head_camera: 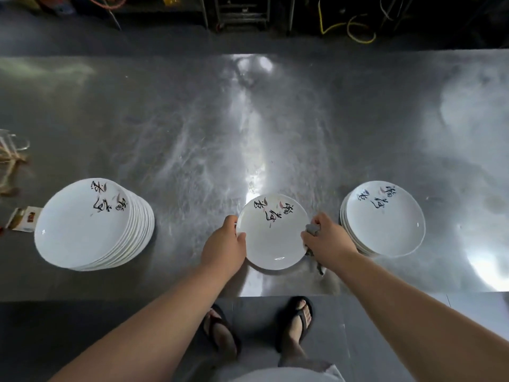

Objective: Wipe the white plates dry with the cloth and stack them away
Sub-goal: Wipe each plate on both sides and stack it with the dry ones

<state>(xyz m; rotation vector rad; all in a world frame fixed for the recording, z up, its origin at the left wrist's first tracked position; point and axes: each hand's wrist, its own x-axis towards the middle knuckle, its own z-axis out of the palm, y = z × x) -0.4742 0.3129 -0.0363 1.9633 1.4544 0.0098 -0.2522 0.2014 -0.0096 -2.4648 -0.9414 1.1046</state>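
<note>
Your left hand point(224, 244) clamps its fingers on the left rim of the plate point(272, 235), right at the near edge of the steel worktop point(192, 119). Your right hand point(329, 239) curls its fingers round the grey cloth point(313, 229), pressed against the plate's right rim. A tall stack point(82, 230) sits well left and a short stack point(385, 220) just beside your right hand. A packet point(24, 220) and a glass jug point(15, 140) sit far left.
</note>
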